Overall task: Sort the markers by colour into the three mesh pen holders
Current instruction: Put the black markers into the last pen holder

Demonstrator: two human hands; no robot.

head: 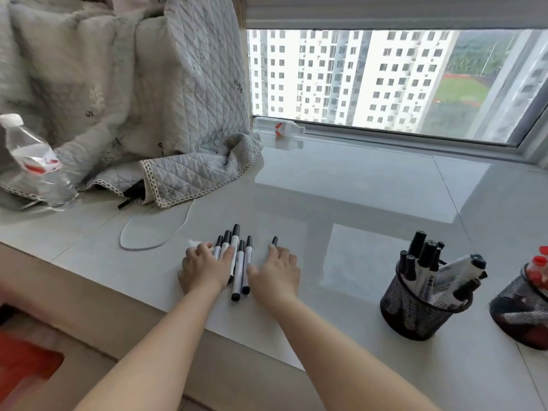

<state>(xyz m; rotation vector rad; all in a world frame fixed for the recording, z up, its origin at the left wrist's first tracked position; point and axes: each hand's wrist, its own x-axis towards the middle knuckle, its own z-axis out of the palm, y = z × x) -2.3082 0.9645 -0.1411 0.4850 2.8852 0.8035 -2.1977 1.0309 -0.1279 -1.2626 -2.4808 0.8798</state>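
Observation:
Several black-capped white markers [238, 268] lie side by side on the pale window ledge [341, 185], pointing away from me. My left hand [204, 269] lies flat over the left ones, fingers straight. My right hand [277, 272] lies flat just right of the group and covers one more black marker [274, 241], whose cap sticks out past the fingertips. To the right stands a black mesh pen holder [415, 310] full of black markers. A second mesh holder [519, 312] with red-capped markers is cut off by the right edge. No third holder is in view.
A quilted grey blanket [124, 99] is piled at the back left, a black object poking from under its hem. A water bottle [32, 161] stands at the far left, another bottle [281, 129] lies by the window. A white cable [154, 232] loops behind the markers.

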